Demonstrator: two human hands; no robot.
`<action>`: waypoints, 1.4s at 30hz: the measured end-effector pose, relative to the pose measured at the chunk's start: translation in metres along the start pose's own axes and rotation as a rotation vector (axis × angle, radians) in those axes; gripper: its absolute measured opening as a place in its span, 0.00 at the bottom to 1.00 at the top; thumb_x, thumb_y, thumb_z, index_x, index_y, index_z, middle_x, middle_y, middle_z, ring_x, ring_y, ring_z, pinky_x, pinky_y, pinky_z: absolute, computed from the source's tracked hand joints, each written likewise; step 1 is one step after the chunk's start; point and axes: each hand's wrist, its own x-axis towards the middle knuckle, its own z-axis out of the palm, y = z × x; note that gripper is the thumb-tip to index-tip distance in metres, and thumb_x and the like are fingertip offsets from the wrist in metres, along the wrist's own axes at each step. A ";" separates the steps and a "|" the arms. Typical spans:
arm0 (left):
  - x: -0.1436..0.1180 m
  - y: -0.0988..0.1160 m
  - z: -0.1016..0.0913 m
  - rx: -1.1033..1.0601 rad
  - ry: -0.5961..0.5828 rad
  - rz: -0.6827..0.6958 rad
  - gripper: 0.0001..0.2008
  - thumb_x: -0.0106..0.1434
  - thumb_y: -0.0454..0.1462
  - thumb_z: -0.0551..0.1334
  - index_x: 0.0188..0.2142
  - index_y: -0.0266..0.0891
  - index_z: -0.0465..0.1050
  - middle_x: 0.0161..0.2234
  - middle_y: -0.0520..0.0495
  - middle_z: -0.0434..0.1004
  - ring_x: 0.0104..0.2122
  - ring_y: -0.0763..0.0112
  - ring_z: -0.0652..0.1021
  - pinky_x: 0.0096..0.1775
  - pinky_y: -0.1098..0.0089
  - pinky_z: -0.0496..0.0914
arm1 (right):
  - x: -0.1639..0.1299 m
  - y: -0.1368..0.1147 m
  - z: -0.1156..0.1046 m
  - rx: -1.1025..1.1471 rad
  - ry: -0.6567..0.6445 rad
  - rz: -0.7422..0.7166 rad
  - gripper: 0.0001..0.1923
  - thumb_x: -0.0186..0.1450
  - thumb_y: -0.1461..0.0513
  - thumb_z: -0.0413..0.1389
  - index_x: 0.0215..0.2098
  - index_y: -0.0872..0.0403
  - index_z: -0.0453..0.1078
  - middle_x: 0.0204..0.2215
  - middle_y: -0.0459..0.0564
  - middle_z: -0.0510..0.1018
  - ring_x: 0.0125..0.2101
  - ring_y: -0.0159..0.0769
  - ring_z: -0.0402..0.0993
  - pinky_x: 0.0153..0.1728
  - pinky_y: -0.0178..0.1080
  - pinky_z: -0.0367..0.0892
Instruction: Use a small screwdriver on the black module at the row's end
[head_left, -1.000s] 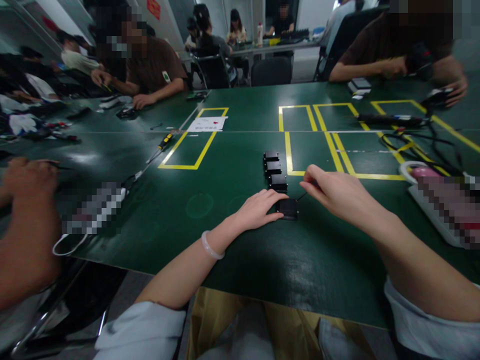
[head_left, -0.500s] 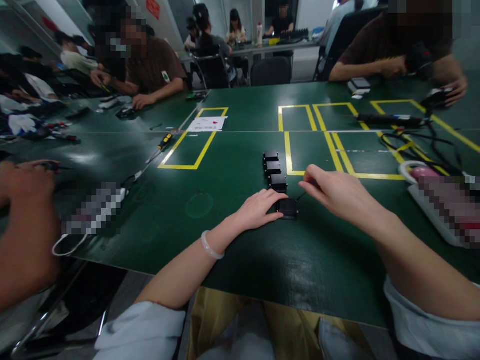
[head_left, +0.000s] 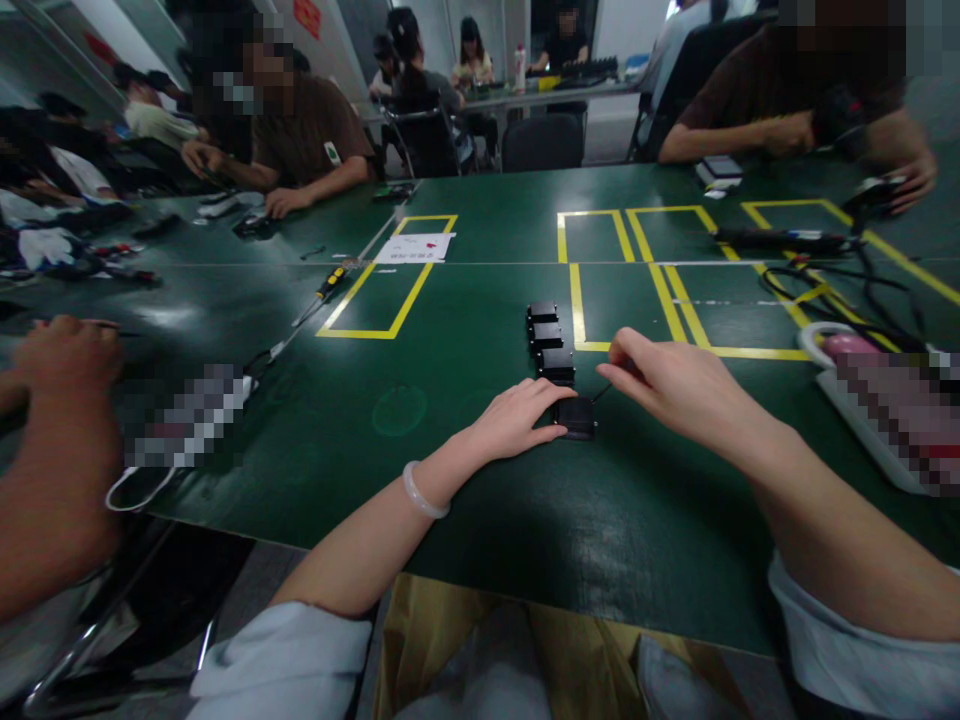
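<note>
A small black box-shaped part (head_left: 577, 418) lies on the green table (head_left: 480, 520) in front of me. My left hand (head_left: 519, 418) grips it from the left, thumb along the near side and fingers over the far edge. Pinched in my right hand (head_left: 646, 372) is a thin dark rod-like tool (head_left: 602, 393); its tip meets the part's right far corner, and its other end is hidden in my fingers. Just beyond, three similar black parts (head_left: 547, 335) stand in a row leading away from me.
Yellow tape outlines (head_left: 577, 300) mark the table. On the right sit a white tray (head_left: 862, 430) and black cables (head_left: 889, 285). A yellow-black screwdriver (head_left: 331, 283), a paper sheet (head_left: 415, 248) and a phone-like blurred object (head_left: 195, 415) lie left. A co-worker's arm (head_left: 67, 450) is at far left.
My hands and the black part stay almost in place. The co-worker's hand at far left has shifted slightly.
</note>
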 end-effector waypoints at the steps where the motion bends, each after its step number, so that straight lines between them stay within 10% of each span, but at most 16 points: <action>1: 0.000 0.000 0.000 0.000 0.000 0.001 0.21 0.68 0.45 0.58 0.58 0.47 0.60 0.50 0.45 0.69 0.48 0.60 0.71 0.49 0.60 0.67 | 0.000 0.000 0.000 -0.005 -0.001 0.000 0.11 0.69 0.54 0.44 0.37 0.51 0.61 0.25 0.48 0.74 0.24 0.37 0.68 0.23 0.36 0.48; 42: 0.000 0.000 -0.001 0.005 0.006 0.014 0.21 0.68 0.44 0.58 0.58 0.46 0.60 0.50 0.45 0.69 0.48 0.60 0.71 0.48 0.61 0.68 | -0.001 0.003 0.000 -0.009 -0.009 0.005 0.08 0.68 0.58 0.44 0.42 0.52 0.60 0.27 0.48 0.74 0.23 0.36 0.68 0.23 0.36 0.49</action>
